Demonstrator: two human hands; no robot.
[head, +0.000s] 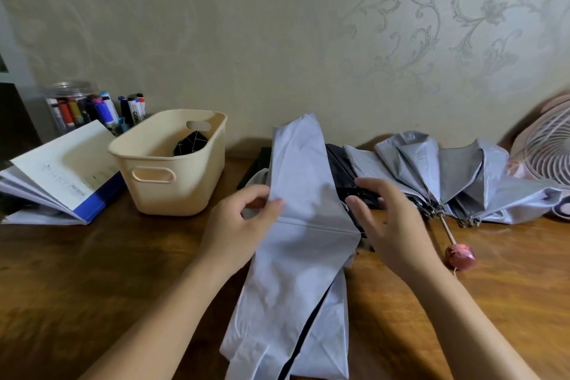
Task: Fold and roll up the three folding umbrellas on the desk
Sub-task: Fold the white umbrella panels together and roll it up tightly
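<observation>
A person's hands work a folding umbrella on a wooden surface (pixel 92 271) set against a wall papered with pale scrollwork. At far left an open book (pixel 61 170) with a blue cover fans its pages, and behind it stands a clear jar of markers (pixel 71 108). Just beside the book sits a cream plastic basket (pixel 160 182), smooth-walled with rounded corners and slot handles, holding a black folded item (pixel 192 145).

The left hand (pixel 240 222) has a narrow grip, thumb and fingers pinching the left edge of the pale blue umbrella (pixel 302 256). Its matte, lightly creased canopy lies in a long flat panel from the near edge of the surface toward the wall, a dark seam showing along its lower right side.

The right hand (pixel 391 225) is at the panel's right edge, its grip wide, fingers spread and lightly curved over a black umbrella (pixel 342 160) that lies partly under the blue cloth; whether they touch it cannot be told.

Further right a grey-blue umbrella (pixel 462 176) sprawls half-collapsed, its ribs gathered and its round pink handle (pixel 461 256) pointing toward the near edge. A pink slatted fan (pixel 549 145) stands at the far right edge.

Bare wood shows at near left, and at near right below the handle.
</observation>
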